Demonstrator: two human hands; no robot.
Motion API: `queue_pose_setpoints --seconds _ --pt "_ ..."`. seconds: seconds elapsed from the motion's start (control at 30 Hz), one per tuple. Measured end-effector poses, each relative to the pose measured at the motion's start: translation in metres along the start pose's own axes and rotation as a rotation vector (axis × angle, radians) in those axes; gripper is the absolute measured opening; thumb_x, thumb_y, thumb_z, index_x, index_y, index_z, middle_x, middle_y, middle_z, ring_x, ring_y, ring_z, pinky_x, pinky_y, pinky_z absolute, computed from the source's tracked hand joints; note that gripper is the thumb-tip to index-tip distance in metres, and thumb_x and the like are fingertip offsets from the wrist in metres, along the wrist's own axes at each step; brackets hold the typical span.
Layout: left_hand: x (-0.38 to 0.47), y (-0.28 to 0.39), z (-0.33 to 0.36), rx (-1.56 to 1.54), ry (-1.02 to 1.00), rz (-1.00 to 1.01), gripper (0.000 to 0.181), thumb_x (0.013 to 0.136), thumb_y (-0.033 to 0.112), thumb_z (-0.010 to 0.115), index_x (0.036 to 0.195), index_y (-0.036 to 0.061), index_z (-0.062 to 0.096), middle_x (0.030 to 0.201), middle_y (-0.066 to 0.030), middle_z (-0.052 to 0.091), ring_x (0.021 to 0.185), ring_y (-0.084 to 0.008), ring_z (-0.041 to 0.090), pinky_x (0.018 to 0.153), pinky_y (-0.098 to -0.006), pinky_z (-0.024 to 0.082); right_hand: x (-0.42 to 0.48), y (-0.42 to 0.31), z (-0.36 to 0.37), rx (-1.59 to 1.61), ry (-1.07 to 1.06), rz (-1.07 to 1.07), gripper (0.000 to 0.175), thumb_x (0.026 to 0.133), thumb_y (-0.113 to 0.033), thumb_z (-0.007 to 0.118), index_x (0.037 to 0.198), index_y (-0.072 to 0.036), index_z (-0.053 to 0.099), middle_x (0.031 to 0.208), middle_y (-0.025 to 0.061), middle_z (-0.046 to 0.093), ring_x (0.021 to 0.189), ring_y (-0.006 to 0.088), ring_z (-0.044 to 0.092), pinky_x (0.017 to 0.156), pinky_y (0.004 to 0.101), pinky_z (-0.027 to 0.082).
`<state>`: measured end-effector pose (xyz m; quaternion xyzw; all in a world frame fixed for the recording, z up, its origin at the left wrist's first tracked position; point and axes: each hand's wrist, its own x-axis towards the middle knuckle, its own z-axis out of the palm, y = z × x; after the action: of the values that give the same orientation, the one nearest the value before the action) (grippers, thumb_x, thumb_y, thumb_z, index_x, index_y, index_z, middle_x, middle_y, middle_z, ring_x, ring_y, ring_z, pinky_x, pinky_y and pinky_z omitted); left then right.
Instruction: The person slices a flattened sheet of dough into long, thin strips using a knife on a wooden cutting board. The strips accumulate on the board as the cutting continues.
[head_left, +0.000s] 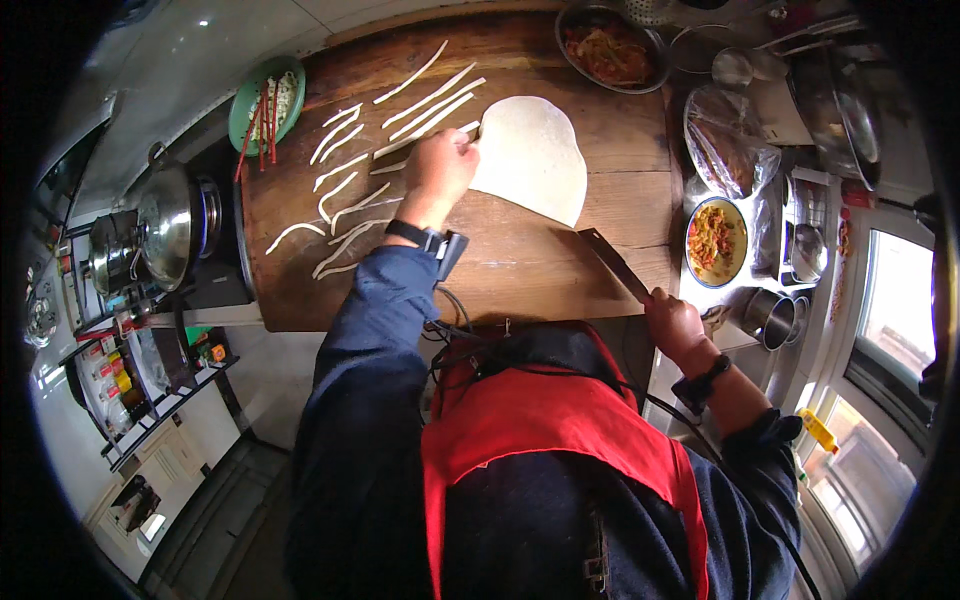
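Note:
A thin rolled dough sheet (534, 159) lies on a large wooden board (517, 262), its lower edge cut straight. My left hand (444, 163), fingers curled, is at the sheet's left side and closed on a pale dough strip (401, 145); the fingertips are partly hidden. My right hand (673, 319) grips the handle of a kitchen knife (609, 256). Its blade points up and left, the tip just below the sheet's lower right corner. Several separate dough strips (431, 96) are spread across the board's left half, some straight and some curved.
A green bowl (241, 109) at upper left holds small white pieces, with red chopsticks (264, 124) across it. A metal bowl of food (663, 69) stands at the top right. Further right are a plastic-covered bowl (724, 139) and a blue-rimmed bowl (736, 268). A lidded wok (171, 217) is left.

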<state>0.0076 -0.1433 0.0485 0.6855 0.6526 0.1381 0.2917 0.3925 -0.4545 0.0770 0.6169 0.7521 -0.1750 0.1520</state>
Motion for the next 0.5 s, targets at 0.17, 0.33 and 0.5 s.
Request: queue_pose_setpoints --seconds 0.17,0.33,0.5 --pt "0.019 0.042 0.023 0.122 -0.027 -0.093 0.036 0.093 0.034 0.073 0.112 0.0044 0.079 0.117 -0.0223 0.080 0.110 -0.0414 0.076 0.097 -0.0508 0.061 -0.006 0.000 0.002 -0.065 0.022 -0.101 0.025 0.112 -0.027 0.058 0.096 -0.010 0.064 0.085 0.0099 0.070 0.069 0.0300 0.076 0.058 0.0438 0.061" --pt "0.029 0.051 0.033 0.113 -0.001 -0.066 0.031 0.086 0.024 0.079 0.109 0.0044 0.075 0.108 -0.0191 0.081 0.102 -0.0403 0.077 0.091 -0.0491 0.060 -0.012 -0.002 0.016 0.054 0.053 -0.007 0.028 0.112 -0.032 0.060 0.097 -0.007 0.061 0.067 0.0093 0.068 0.063 0.0320 0.075 0.054 0.0452 0.060" --pt "0.045 0.062 0.058 -0.190 -0.029 0.032 0.034 0.084 0.016 0.080 0.114 0.0030 0.075 0.107 -0.0194 0.081 0.101 -0.0392 0.078 0.092 -0.0449 0.061 -0.018 -0.009 0.008 0.180 0.069 0.078 0.029 0.111 -0.032 0.061 0.096 -0.006 0.061 0.067 0.0120 0.068 0.064 0.0347 0.075 0.055 0.0465 0.060"
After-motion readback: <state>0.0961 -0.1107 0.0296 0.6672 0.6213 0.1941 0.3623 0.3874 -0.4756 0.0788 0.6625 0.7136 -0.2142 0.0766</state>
